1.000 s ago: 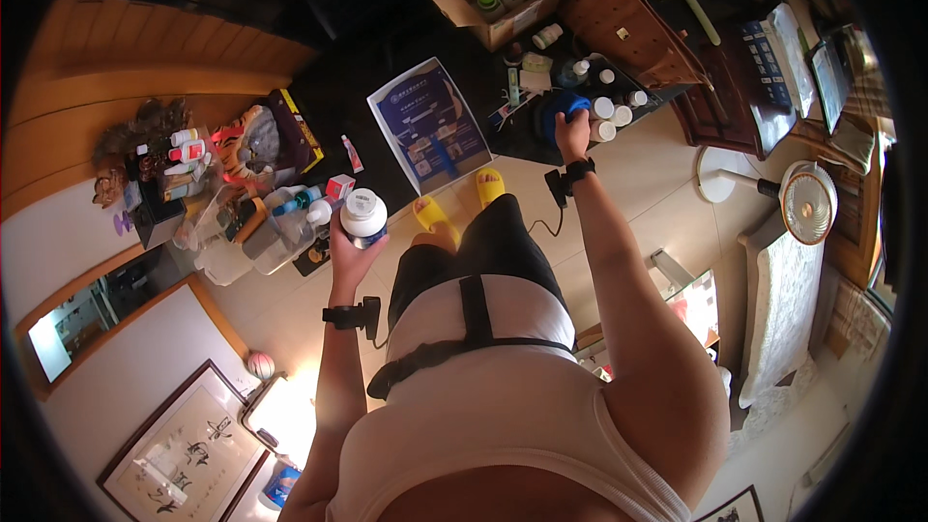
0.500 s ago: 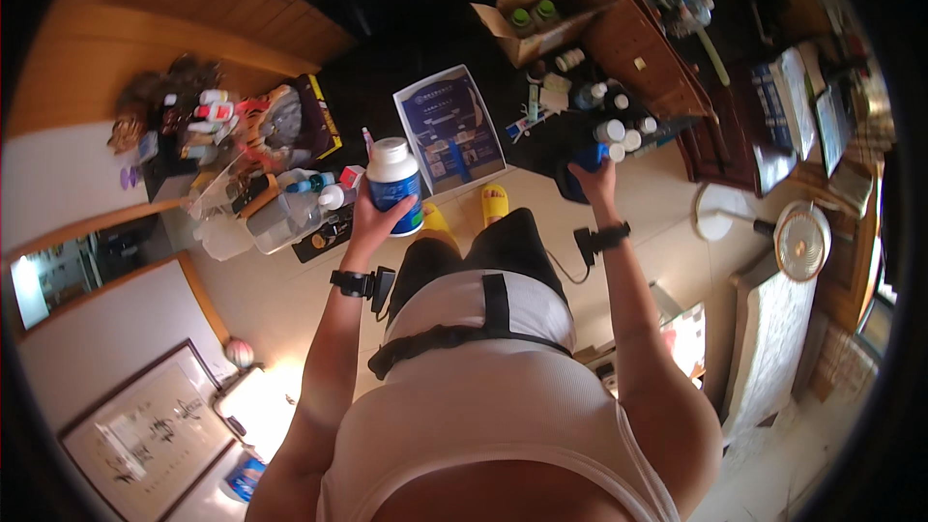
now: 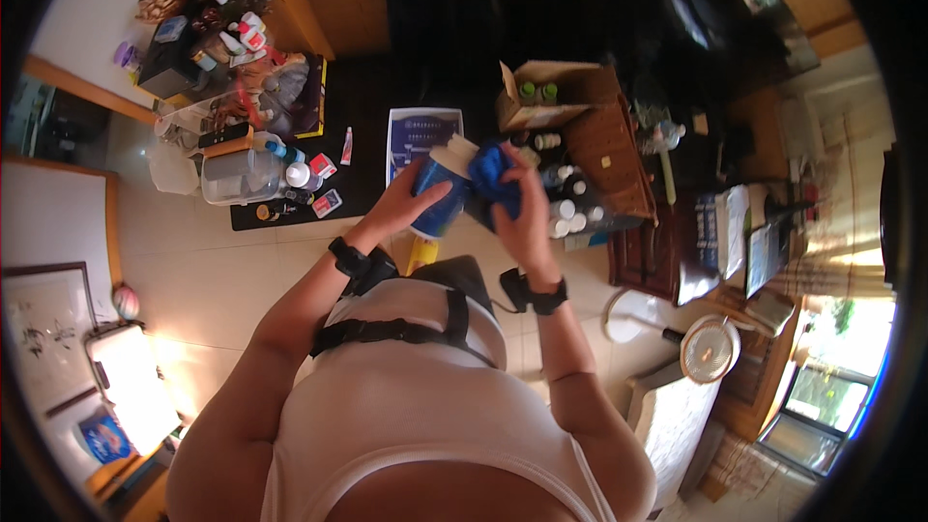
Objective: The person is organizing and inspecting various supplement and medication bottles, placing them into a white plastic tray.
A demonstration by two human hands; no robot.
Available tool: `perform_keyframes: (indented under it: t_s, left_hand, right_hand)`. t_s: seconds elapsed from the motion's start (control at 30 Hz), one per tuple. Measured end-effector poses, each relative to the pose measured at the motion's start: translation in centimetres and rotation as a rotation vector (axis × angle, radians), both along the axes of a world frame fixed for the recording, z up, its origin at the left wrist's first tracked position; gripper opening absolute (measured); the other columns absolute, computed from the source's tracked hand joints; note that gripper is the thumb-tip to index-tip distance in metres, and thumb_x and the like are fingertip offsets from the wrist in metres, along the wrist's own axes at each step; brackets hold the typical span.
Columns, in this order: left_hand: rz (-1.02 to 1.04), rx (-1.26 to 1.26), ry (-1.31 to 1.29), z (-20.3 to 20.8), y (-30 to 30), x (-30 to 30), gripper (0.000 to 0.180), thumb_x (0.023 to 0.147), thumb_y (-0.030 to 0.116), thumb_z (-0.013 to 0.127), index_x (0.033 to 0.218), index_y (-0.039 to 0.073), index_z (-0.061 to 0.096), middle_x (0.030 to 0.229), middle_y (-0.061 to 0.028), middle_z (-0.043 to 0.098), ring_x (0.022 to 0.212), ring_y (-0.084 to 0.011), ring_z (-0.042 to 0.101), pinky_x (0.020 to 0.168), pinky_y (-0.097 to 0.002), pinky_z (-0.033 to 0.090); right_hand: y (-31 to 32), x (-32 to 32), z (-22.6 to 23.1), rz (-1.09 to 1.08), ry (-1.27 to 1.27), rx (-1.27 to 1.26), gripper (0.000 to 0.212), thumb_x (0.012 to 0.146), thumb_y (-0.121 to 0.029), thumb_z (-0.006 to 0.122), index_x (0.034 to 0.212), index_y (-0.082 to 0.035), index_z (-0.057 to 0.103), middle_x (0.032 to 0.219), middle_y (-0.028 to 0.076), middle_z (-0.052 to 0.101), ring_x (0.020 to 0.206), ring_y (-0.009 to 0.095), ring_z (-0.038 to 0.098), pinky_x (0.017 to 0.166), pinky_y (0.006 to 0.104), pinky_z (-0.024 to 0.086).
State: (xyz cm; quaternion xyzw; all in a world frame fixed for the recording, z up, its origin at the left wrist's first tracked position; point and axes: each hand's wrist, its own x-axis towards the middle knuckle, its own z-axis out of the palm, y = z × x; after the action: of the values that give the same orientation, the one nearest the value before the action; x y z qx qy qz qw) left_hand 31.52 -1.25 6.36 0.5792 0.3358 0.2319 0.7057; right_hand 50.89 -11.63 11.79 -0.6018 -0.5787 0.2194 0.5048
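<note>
In front of my waist, my left hand (image 3: 398,205) is wrapped round a big white plastic bottle (image 3: 435,191) with a blue label. The bottle leans, its pale top blurred by motion. My right hand (image 3: 524,213) grips a crumpled blue cloth (image 3: 489,166), bunched at the upper right side of the bottle; whether it touches the bottle is hard to tell through the blur. Beyond both hands lies a shallow white-edged box (image 3: 423,124) with a dark blue printed inside, partly covered by the bottle and my left hand.
The black table (image 3: 358,97) holds a clear plastic tub (image 3: 242,174), small red-and-white boxes (image 3: 328,203) and a toothpaste-like tube (image 3: 347,146) at left. On the right stand an open carton (image 3: 536,116) and several white-capped bottles (image 3: 561,217). A fan (image 3: 710,348) stands lower right.
My right hand has come left with the blue cloth, from beside the white-capped bottles to the big bottle. The big bottle has moved right and now tilts. The view has shifted.
</note>
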Motion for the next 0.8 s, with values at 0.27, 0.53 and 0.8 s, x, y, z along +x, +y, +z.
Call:
perform_keyframes:
  t_s: [0.27,0.53,0.8]
  left_hand:
    - [0.169,0.042,-0.051,-0.8,-0.8,-1.9,0.058,0.097,0.035,0.059,0.139,0.000,0.038,0.124,-0.0101,0.057,0.111,-0.0131,0.053,0.094,-0.0272,0.044]
    - [0.311,0.149,0.001,-0.4,-0.4,-2.6,0.046,0.098,0.033,0.058,0.129,0.004,0.042,0.109,-0.0056,0.058,0.097,-0.0088,0.055,0.082,-0.0249,0.048]
    - [0.341,0.394,-0.001,-2.1,2.6,-3.7,0.069,0.088,0.037,0.072,0.135,-0.002,0.040,0.125,-0.0146,0.053,0.116,-0.0182,0.050,0.098,-0.0317,0.042]
  right_hand:
    - [0.7,-4.4,-0.5,0.128,-0.017,-0.140,0.052,0.074,0.015,0.056,0.119,-0.002,0.038,0.153,0.026,0.028,0.130,0.048,0.040,0.098,0.0400,0.045]
    - [1.8,-5.3,-0.4,0.200,-0.145,-0.095,0.050,0.071,0.017,0.053,0.117,0.000,0.047,0.151,0.026,0.031,0.135,0.044,0.037,0.104,0.0405,0.041]
    - [0.4,-7.6,-1.1,0.226,-0.139,-0.091,0.050,0.072,0.012,0.060,0.120,-0.002,0.051,0.145,0.022,0.042,0.127,0.042,0.047,0.100,0.0415,0.046]
